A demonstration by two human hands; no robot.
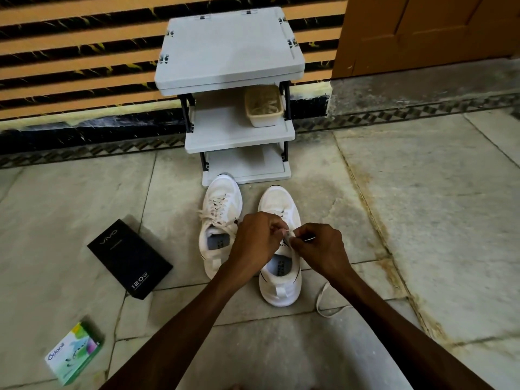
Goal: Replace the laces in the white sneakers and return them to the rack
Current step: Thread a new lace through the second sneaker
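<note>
Head view shows the lace [287,234] pinched by both hands above the tongue of a white sneaker [280,288] just in front of the rack [239,136]; left hand [254,240] and right hand [320,249] both curl tight on it; limp, light and slippery by the look of it, it is likely best gripped near its tip; the other sneaker [221,215] stands closer to the rack; farther off lie a black box [129,258] marked "vivo" and "120W" and a green box [73,353] marked "Odonil".

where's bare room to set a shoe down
Rack's top shelf is bare; so is the middle shelf left of the tub. The floor right of the right sneaker is open beyond the loose lace. Crowded: left hand, right hand.
</note>
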